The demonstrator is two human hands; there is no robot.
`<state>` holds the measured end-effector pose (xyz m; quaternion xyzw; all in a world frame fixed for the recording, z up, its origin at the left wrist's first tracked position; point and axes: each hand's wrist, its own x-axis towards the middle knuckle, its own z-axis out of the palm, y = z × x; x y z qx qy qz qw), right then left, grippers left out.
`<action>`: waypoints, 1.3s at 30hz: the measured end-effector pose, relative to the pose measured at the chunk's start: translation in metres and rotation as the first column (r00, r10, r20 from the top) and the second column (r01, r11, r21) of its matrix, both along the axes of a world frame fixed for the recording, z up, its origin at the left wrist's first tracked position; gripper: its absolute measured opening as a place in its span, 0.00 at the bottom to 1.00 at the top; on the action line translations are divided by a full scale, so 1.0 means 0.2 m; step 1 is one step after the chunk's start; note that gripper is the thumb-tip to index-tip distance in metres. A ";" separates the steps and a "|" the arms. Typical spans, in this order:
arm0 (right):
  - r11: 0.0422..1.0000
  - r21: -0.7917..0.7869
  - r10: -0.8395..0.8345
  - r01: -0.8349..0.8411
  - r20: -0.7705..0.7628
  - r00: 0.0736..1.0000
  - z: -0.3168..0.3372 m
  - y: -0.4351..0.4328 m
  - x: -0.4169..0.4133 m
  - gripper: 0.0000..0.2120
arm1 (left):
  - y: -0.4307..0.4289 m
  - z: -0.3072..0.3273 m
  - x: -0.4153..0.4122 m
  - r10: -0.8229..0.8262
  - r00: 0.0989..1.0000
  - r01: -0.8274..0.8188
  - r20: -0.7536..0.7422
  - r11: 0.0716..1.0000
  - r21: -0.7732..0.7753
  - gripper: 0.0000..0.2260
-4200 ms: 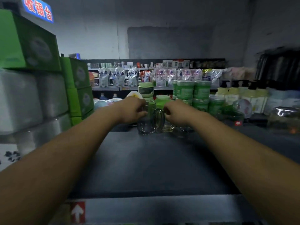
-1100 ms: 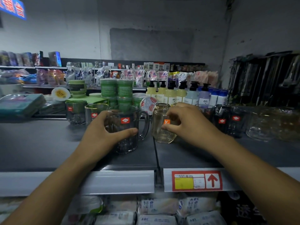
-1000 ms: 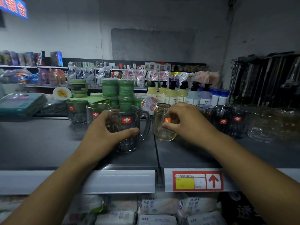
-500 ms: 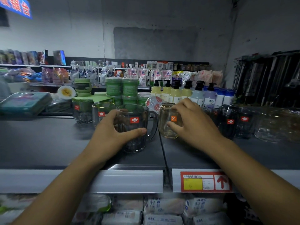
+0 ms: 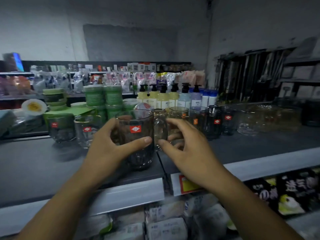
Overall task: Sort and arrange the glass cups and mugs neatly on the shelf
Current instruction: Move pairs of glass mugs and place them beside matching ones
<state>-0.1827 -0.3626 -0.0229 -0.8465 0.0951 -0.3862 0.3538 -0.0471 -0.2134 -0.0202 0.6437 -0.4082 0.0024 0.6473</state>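
While mug [image 5: 135,129] stands upright, handle rightward | left hand [image 5: 107,146] fingers clamp it | right hand [image 5: 187,149] grip unclear

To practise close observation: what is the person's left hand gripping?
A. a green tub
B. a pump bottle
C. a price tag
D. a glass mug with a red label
D: the left hand has its fingers and thumb curled round the glass mug, whose red label shows above the thumb.

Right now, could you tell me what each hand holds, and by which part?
The left hand grips the mug round its body. The right hand curls by a small glass next to the mug; whether it holds it cannot be told.
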 end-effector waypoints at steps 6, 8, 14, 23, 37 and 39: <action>0.991 0.117 -0.075 0.069 0.055 0.996 0.01 -0.08 -0.20 0.21 | -0.13 0.04 -0.15 -0.090 0.995 0.089 0.041 0.996 0.024 0.27; 0.985 0.138 -0.112 0.102 0.069 0.991 0.02 -0.17 -0.28 0.16 | -0.22 0.05 -0.22 -0.142 0.989 0.141 0.030 0.989 0.042 0.26; 0.970 0.142 -0.211 0.195 0.107 0.972 -0.02 -0.51 -0.60 0.09 | -0.58 0.04 -0.52 -0.235 0.971 0.231 0.049 0.970 0.079 0.26; 0.952 0.087 -0.301 0.292 0.107 0.948 -0.02 -1.34 -1.26 0.06 | -1.43 0.04 -1.15 -0.296 0.954 0.291 0.038 0.951 0.102 0.22; 0.965 0.076 -0.256 0.252 0.040 0.966 0.05 -2.49 -1.50 0.05 | -2.47 0.14 -1.51 -0.146 0.979 0.096 0.144 0.947 0.306 0.29; 0.968 0.056 -0.248 0.246 0.017 0.969 0.06 -2.58 -1.46 0.05 | -2.55 0.15 -1.48 -0.137 0.977 0.071 0.162 0.931 0.357 0.31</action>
